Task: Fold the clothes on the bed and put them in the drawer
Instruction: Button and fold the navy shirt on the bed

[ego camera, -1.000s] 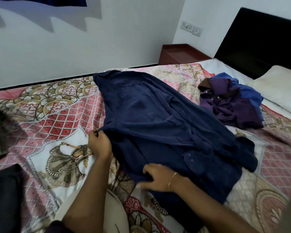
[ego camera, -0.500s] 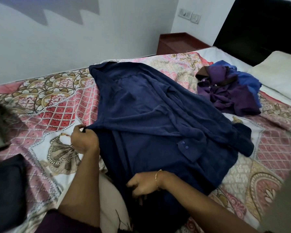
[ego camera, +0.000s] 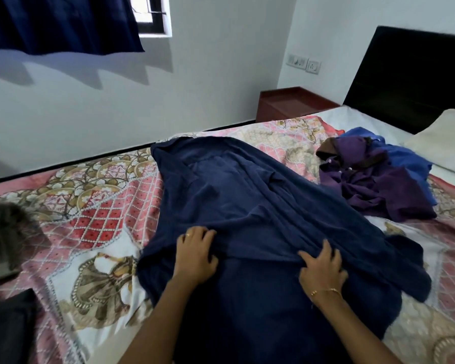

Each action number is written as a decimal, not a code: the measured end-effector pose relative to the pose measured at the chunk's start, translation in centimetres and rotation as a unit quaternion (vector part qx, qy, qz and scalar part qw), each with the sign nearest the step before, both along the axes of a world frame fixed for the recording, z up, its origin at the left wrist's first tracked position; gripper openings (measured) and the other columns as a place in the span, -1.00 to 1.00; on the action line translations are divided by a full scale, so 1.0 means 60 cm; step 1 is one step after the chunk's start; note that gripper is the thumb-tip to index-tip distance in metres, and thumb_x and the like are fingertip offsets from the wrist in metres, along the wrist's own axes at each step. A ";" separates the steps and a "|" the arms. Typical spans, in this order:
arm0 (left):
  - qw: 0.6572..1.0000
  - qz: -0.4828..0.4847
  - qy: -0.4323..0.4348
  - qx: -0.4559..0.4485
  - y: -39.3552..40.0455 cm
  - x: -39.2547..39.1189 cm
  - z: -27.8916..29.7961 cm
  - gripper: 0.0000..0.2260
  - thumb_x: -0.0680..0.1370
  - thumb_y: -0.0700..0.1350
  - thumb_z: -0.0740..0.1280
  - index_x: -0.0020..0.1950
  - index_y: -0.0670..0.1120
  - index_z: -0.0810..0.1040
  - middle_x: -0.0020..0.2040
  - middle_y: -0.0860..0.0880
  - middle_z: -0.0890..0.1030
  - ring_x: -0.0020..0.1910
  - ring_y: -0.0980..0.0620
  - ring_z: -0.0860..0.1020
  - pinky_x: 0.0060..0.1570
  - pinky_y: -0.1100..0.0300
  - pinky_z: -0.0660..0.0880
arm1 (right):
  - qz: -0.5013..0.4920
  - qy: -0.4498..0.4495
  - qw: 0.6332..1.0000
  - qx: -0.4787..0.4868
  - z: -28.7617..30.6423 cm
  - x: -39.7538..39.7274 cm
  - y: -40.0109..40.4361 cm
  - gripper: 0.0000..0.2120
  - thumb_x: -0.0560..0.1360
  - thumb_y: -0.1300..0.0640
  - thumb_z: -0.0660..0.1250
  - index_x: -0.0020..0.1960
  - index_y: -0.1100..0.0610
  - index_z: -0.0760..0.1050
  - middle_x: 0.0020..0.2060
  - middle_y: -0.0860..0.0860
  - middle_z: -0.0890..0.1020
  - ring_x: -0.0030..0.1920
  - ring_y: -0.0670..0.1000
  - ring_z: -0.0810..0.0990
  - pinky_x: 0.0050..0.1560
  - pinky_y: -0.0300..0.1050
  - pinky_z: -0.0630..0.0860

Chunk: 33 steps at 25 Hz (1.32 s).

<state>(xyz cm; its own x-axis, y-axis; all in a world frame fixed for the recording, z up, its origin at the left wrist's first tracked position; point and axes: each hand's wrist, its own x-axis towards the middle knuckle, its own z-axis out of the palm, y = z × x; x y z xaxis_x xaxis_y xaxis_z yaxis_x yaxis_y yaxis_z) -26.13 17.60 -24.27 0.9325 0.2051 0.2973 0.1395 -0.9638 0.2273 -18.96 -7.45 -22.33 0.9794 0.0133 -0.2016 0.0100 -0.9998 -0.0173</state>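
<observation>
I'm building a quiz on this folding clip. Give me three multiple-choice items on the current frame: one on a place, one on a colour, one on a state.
1. Where is the purple garment lying?
A. on the bed, right of the navy garment
B. on the bedside cabinet
C. on the floor

2. What colour is the cloth tucked behind the purple garment?
A. yellow
B. bright blue
C. white

3. How are the hands placed?
A. both lifted clear
B. one is holding a hanger
C. both are resting on the navy garment

Answers:
1 A, it sits on the patterned bedsheet near the pillow.
2 B, the blue cloth shows behind it.
3 C, the left hand and right hand lie on the fabric, fingers spread.
</observation>
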 end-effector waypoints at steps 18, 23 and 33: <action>0.812 0.187 -0.051 -0.550 -0.061 0.118 0.080 -0.76 0.60 -0.20 0.06 0.16 -0.11 0.47 0.06 -0.20 0.57 -0.21 -0.14 0.57 -0.20 0.00 0.61 | -0.108 -0.024 0.975 0.193 0.085 0.140 -0.105 -0.48 0.51 0.21 0.15 0.45 -0.02 0.24 0.34 0.24 0.25 0.21 0.28 0.39 0.18 0.03 0.37; 0.678 0.067 -0.006 -0.732 -0.077 0.151 0.064 -0.67 0.65 -0.16 0.06 0.39 0.06 0.33 0.24 -0.07 0.53 0.09 -0.03 0.55 -0.02 0.20 0.47 | -0.132 -0.072 0.953 0.263 0.083 0.173 -0.128 -0.46 0.47 0.39 0.10 0.40 0.05 0.35 0.35 0.26 0.28 0.18 0.29 0.42 0.20 0.05 0.41; 0.648 0.088 -0.020 -0.756 -0.091 0.158 0.034 -0.57 0.65 0.09 -0.02 0.50 -0.01 0.20 0.38 -0.11 0.41 0.17 -0.03 0.49 0.07 0.13 0.47 | 0.025 -0.133 0.965 0.227 0.043 0.065 -0.007 -0.85 0.46 0.12 0.34 -0.03 0.16 0.60 0.03 0.20 0.52 0.04 0.20 0.46 0.09 0.10 0.46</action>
<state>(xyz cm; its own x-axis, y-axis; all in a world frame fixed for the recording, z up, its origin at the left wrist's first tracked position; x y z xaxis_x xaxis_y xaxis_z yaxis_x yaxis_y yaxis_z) -16.66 12.12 -22.26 0.8534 0.3911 -0.3446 0.1824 0.3953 0.9003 -15.03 -7.85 -19.77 0.9914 0.0904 0.0943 0.1231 -0.8883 -0.4424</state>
